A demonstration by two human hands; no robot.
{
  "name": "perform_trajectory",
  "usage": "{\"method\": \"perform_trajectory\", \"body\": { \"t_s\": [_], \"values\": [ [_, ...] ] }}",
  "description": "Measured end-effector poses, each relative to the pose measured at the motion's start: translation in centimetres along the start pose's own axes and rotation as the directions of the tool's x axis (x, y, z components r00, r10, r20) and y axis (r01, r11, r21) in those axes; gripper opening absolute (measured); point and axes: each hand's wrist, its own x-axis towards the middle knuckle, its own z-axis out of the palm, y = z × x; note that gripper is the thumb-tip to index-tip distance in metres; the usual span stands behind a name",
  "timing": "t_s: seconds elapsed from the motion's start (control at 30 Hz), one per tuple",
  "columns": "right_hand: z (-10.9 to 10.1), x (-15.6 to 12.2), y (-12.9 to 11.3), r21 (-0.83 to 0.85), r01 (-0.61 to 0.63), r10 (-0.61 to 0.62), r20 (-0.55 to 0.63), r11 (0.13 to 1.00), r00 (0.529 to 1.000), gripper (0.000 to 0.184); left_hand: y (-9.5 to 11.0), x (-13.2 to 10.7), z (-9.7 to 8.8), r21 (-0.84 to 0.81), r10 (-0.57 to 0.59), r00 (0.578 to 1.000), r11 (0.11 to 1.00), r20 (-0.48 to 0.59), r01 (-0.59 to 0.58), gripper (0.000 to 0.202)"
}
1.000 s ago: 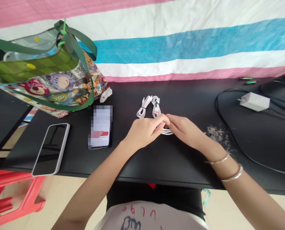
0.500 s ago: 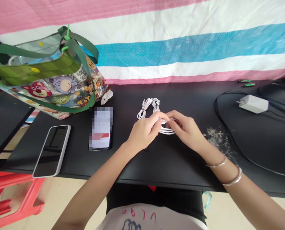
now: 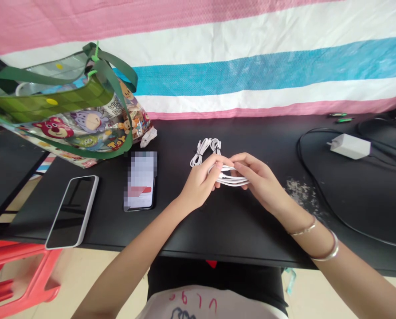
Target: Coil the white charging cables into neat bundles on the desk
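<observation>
A white charging cable [image 3: 231, 178] is gathered in loops between my hands on the black table top [image 3: 237, 226]. My left hand [image 3: 199, 182] pinches the left end of the loops. My right hand [image 3: 259, 178] holds the right end, its fingertips on the strands. The cable's bundled part with its white connectors [image 3: 205, 151] rests on the table just beyond my left hand. My fingers hide part of the loops.
To the left lie a phone with a pale case [image 3: 73, 212], a phone with a blurred screen [image 3: 140, 180] and a clear cartoon-print tote bag [image 3: 80, 115]. To the right are a white charger [image 3: 350, 146], a black cord [image 3: 320, 199] and scattered debris [image 3: 299, 192]. A red plastic stool [image 3: 21, 274] stands below left.
My hands have drawn slightly apart, and the cable loops now show more fully between them, stretched sideways. The view has tilted a little.
</observation>
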Motion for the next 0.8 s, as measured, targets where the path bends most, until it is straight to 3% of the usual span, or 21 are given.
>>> {"method": "perform_trajectory", "body": {
  "t_s": [0.33,0.8],
  "values": [
    [0.12,-0.39,-0.22,-0.106,0.103,-0.105,-0.011,0.989,0.994,0.025,-0.19,0.2,0.11,-0.114,-0.05,0.999,0.992,-0.009,0.049,0.029],
    [0.32,-0.95,-0.02,-0.358,0.322,-0.355,-0.027,0.876,0.935,0.016,-0.5,0.43,0.26,-0.279,-0.072,0.997,0.957,0.009,0.072,0.023]
  ]
}}
